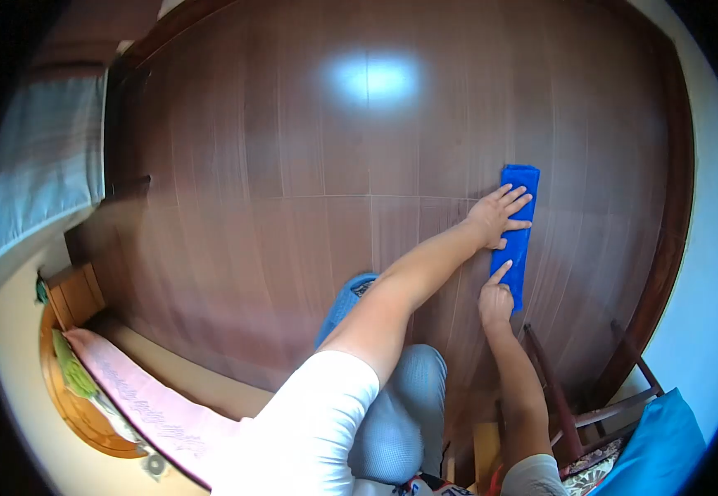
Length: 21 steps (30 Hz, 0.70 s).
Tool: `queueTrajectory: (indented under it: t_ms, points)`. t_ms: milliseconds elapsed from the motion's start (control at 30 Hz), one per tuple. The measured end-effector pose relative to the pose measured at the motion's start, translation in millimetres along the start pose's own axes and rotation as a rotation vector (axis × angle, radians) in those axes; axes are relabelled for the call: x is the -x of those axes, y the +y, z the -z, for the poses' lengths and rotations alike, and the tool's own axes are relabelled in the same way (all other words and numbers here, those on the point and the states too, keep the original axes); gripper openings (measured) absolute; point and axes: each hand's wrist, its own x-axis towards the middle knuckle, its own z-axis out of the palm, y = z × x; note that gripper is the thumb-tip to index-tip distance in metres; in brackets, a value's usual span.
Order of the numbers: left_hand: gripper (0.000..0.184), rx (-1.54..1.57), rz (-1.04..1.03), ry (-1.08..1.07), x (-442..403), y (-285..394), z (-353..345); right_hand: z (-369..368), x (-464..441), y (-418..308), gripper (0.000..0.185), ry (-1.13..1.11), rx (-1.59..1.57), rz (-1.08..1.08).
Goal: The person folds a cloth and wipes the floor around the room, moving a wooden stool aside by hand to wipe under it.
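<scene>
A long, narrow strip of folded blue cloth [522,256] lies on the brown wood-look floor [318,165]. My left hand [499,217] rests flat across its upper half, with the fingers spread. Lower down, my right hand [497,304] is at the left edge of the strip. Its index finger is stretched out onto the cloth, while the other fingers look curled and are partly hidden. The thumb of that hand cannot be made out.
My knees [388,438] are bent below my arms. A dark wooden chair frame [561,397] with a teal cloth [665,450] stands at lower right. A bed with a pink cover [140,397] is at lower left, a pale curtain-like cloth [45,157] at upper left.
</scene>
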Motion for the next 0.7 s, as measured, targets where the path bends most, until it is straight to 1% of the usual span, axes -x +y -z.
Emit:
queueTrajectory:
  t_ms: [100, 200, 267, 333, 400, 467, 533, 600, 700]
  points:
    - [0.067, 0.032, 0.113, 0.034, 9.0, 11.5, -8.0, -1.3, 2.2, -0.7, 0.078, 0.104, -0.051, -0.009]
    - [0.067, 0.052, 0.221, 0.064, 28.5, 16.5, -19.0, -2.1, -0.8, -9.2, 0.08, 0.065, -0.085, -0.087]
    - [0.065, 0.052, 0.269, 0.056, 39.9, 11.0, -27.5, -18.7, -8.4, -14.8, 0.08, 0.089, -0.126, -0.04]
    - [0.062, 0.029, 0.36, 0.098, 78.7, -14.6, -21.5, 6.9, -18.2, -50.5, 0.076, 0.136, -0.147, 0.005]
    - [0.06, 0.01, 0.458, 0.107, 114.6, -46.8, -19.4, 34.4, -34.9, -89.3, 0.077, 0.129, -0.015, 0.015]
    - [0.061, 0.015, 0.606, 0.059, 150.5, -67.7, -11.1, 50.2, -50.8, -118.9, 0.071, 0.228, 0.161, 0.045]
    - [0.061, 0.002, 0.735, 0.024, 186.6, -87.1, -20.6, 56.3, -69.2, -137.8, 0.068, 0.293, 0.229, 0.104]
    - [0.061, 0.102, 0.85, -0.03, 217.8, -84.9, -22.0, 58.5, -82.4, -139.4, 0.067, 0.297, 0.286, 0.158]
    - [0.063, 0.271, 0.925, -0.03, 247.0, -70.0, -37.7, 62.6, -81.9, -136.2, 0.068, 0.301, 0.324, 0.24]
